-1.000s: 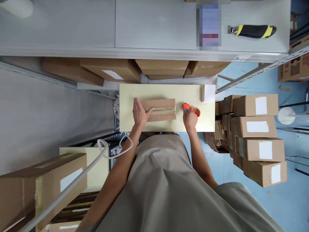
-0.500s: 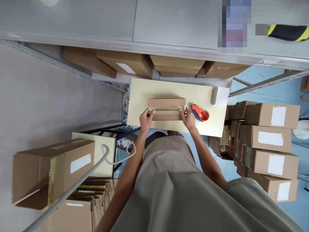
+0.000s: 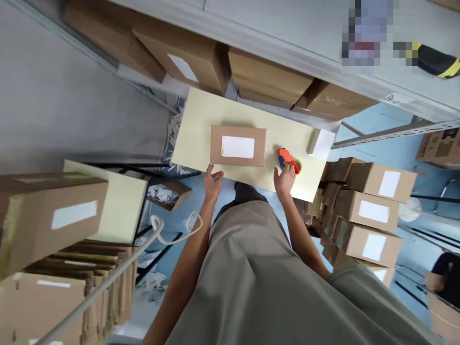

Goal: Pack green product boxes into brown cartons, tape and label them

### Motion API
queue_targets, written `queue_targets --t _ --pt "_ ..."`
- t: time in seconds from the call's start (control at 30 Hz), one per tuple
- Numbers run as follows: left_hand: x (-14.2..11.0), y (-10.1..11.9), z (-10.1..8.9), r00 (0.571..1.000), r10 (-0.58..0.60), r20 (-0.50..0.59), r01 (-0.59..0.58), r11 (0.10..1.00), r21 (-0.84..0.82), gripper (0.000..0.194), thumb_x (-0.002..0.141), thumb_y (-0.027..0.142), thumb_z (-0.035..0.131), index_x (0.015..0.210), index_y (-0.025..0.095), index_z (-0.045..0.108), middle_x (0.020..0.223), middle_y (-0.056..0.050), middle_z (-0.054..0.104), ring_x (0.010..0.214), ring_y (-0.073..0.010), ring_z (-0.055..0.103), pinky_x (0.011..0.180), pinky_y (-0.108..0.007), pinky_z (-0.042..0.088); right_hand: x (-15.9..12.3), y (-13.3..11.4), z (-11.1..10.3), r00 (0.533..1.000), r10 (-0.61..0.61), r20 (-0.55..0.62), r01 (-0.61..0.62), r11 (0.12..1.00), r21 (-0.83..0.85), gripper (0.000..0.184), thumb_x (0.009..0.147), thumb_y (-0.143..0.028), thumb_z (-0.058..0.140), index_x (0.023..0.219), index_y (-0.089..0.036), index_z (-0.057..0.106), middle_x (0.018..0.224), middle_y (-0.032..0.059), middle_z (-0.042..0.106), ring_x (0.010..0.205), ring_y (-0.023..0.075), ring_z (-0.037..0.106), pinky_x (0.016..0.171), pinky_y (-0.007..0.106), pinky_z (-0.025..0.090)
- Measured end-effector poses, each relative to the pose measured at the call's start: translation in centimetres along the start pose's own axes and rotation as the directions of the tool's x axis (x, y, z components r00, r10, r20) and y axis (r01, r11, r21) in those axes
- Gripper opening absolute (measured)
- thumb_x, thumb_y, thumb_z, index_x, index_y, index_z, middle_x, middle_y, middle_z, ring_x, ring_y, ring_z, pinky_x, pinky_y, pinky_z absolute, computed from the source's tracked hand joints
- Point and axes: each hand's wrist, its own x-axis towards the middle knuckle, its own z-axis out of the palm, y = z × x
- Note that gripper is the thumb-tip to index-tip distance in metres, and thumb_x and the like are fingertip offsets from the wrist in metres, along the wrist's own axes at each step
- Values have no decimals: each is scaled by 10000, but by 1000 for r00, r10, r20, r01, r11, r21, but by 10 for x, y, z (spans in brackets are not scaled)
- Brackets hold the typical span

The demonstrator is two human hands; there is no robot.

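A small cardboard box (image 3: 260, 146) with a white label (image 3: 237, 147) facing up lies on the cream tabletop (image 3: 194, 129). Just below its lower left corner is my left hand (image 3: 213, 182), fingers apart and holding nothing. To the right of the box sits an orange and blue tape dispenser (image 3: 286, 155). My right hand (image 3: 284, 180) reaches over the dispenser's near end, thumb spread away and fingers extended; it looks to be touching it without a closed grip. Part of the tape roll is hidden behind those fingers.
A white block-like box (image 3: 322, 143) stands at the table's right end. Large cartons (image 3: 268, 74) line the shelf behind. Labelled boxes (image 3: 373, 211) are stacked at right. On the left are a big carton (image 3: 72, 211), flattened cardboard (image 3: 50, 302) and a pale metal rod (image 3: 108, 278).
The box has been turned so its label faces up instead of its taped seam, and both hands have let go. My right hand has moved to the tape dispenser. The view has tilted.
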Motion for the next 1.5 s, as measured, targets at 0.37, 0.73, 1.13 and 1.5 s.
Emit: queue_targets --t 0.37,0.73,1.13,1.5 --pt "-90 2 84 974 99 205 -34 953 -301 425 901 433 790 1251 194 769 1318 -159 812 1265 -306 762 1119 -472 616 33 47 -8 983 30 182 -30 1000 1 308 1037 -269 484 1274 -95 576 1164 267 743 1082 380 727 993 525 543" --pt "-133 46 67 886 78 458 110 923 -370 714 862 801 778 1232 191 811 1326 -167 804 1213 -333 758 968 -428 642 -82 83 -98 772 -354 528 40 856 516 553 910 -789 638 924 -239 587 766 -12 613 713 187 549 664 303 476" --pt "-137 53 54 788 190 586 -14 956 -292 564 776 706 895 1003 196 816 1058 -96 827 991 -249 742 941 -406 593 -68 90 -129 613 -519 595 377 854 357 522 989 -727 640 1122 -223 660 846 8 703 695 195 575 684 319 472" --pt "-123 49 64 768 219 601 -113 971 -210 449 848 642 833 929 203 790 972 -76 813 888 -220 722 862 -373 588 -33 67 -129 465 -502 729 610 778 147 502 1043 -596 689 1367 -216 636 1021 77 789 860 281 750 780 348 505"
